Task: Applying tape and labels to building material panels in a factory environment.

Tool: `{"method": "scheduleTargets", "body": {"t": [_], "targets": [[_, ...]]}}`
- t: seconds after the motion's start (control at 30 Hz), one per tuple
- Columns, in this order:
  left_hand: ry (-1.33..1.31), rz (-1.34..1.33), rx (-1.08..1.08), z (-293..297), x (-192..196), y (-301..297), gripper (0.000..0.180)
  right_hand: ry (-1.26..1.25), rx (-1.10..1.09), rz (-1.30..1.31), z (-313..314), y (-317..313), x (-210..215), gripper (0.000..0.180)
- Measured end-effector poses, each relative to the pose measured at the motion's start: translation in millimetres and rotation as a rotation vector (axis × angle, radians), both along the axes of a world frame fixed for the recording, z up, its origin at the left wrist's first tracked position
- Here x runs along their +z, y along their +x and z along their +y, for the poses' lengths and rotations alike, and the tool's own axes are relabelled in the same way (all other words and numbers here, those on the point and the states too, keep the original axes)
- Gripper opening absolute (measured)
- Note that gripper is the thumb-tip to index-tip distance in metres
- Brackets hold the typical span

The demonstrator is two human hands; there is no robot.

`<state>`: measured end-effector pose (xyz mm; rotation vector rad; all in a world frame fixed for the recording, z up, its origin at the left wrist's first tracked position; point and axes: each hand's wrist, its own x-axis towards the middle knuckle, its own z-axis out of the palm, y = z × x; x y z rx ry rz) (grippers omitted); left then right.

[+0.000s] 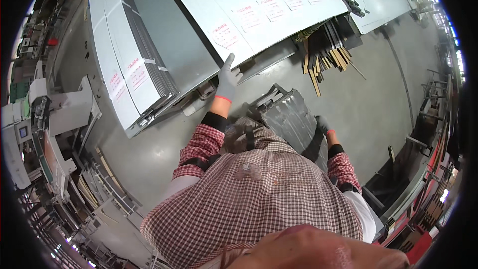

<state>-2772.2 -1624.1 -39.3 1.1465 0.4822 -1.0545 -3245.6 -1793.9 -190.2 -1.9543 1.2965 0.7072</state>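
Observation:
My left hand (229, 79), in a grey glove, reaches to the near corner of a large stack of pale panels (234, 15). Its index finger is stretched toward the panel edge and the other fingers are spread; nothing is held. Low on my right, my right hand (324, 125), in a dark-looking glove, is at the right edge of a scuffed dark grey metal platform (291, 119). Its fingers are in shadow, and whether they grip that edge cannot be made out. White paper labels with red print (246, 17) lie in a row on the pale panels.
Left of the stack are strapped long pale panels (117, 55) on a low support. Dark and tan strips (331, 57) stick out beneath the stack's right side. Another pale sheet (383, 5) lies at far right. A machine (69, 112) stands left; racks (423, 169) line the right.

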Motion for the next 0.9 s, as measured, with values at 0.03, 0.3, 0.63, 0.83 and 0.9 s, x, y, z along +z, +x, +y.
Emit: {"method": "scheduleTargets", "body": {"t": [0.03, 0.3, 0.63, 0.83, 0.9], "targets": [[-0.023, -0.045, -0.014, 0.6, -1.2, -2.1, 0.09, -0.08, 0.091, 0.036, -3.2, 16.1, 10.9, 0.028], [-0.063, -0.048, -0.028, 19.1, -1.8, -52.1, 0.072, -0.317, -0.134, -0.735, -14.3, 209.9, 220.9, 0.033], [-0.302, 0.12, -0.822, 93.0, -61.1, -133.7, 0.042, -0.136, 0.336, -0.297, 52.2, 317.7, 261.9, 0.088], [0.027, -1.294, -1.128, 86.8, 40.5, -84.3, 0.043, -0.249, 0.6, -0.564, 38.6, 307.6, 315.0, 0.03], [-0.543, -1.59, -0.808, 117.6, 22.1, -35.6, 0.033, 0.156, 0.901, -1.037, 58.5, 320.1, 339.2, 0.044]]}}
